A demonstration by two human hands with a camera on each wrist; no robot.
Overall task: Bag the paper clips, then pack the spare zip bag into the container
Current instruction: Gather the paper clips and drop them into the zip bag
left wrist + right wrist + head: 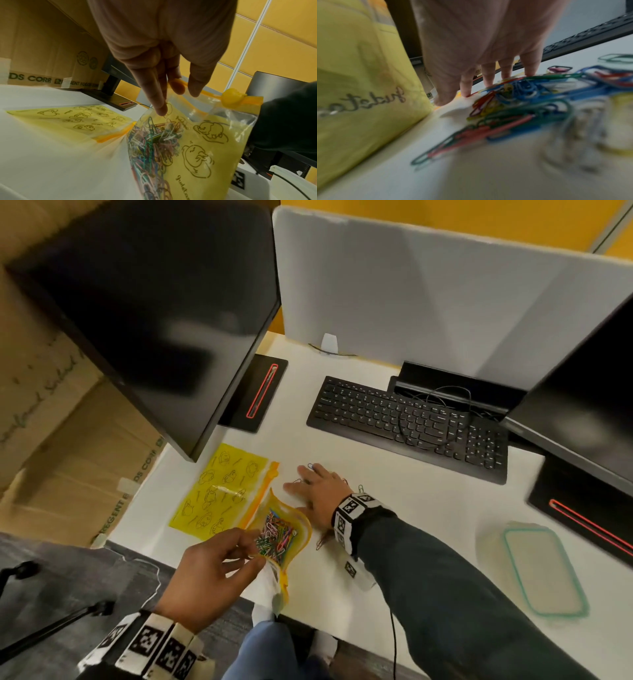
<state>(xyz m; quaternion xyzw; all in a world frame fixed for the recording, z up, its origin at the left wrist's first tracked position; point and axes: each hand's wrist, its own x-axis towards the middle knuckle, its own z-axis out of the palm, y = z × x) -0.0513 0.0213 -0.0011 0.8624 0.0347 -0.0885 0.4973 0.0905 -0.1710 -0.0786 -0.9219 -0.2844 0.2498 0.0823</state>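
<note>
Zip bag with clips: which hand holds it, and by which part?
The left hand pinches the open zip bag near its mouth. The right hand lies flat over loose paper clips, gripping nothing.

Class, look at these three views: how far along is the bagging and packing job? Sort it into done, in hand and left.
Done: many paper clips already sit inside the open bag, held by the left hand.
In hand: the right hand lies flat on the loose clips on the desk, beside the bag.
Left: bag those clips, then pack the spare bag into the container, which has its lid on.
</note>
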